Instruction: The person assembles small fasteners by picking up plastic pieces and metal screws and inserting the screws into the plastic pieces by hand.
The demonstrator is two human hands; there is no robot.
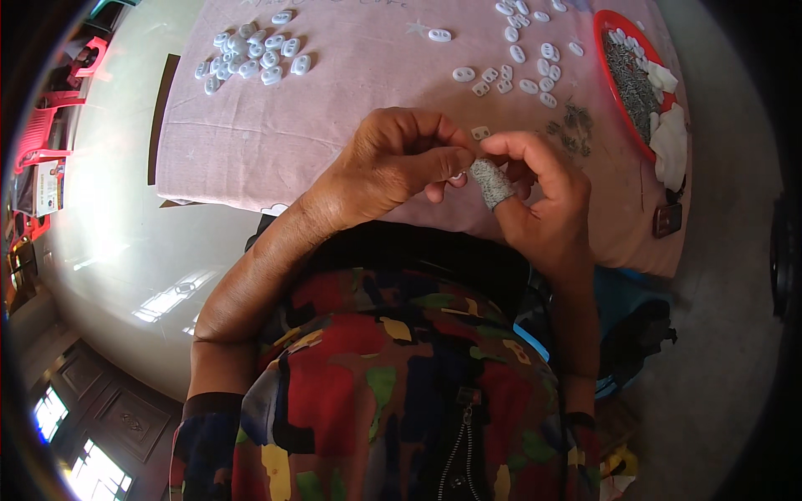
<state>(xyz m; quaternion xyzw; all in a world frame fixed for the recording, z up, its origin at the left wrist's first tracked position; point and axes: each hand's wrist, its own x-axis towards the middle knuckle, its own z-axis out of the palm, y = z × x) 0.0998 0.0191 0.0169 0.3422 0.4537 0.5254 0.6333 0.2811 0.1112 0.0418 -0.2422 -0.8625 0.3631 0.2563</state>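
Note:
My left hand and my right hand meet over the table's near side, fingertips almost touching. The left thumb and forefinger are pinched together; a small pale glint shows under them, but the piece itself is mostly hidden. On my right thumb sits a grey knitted finger cover. The right fingers are bent in toward the thumb, and whatever they grip is too small to make out. Just beyond the fingertips lies a small off-white piece with two holes.
A pink cloth covers the table. White oval two-holed pieces are heaped at the far left, with others scattered far right. Loose small metal parts lie beside a red tray of metal parts. A dark fob rests near the right edge.

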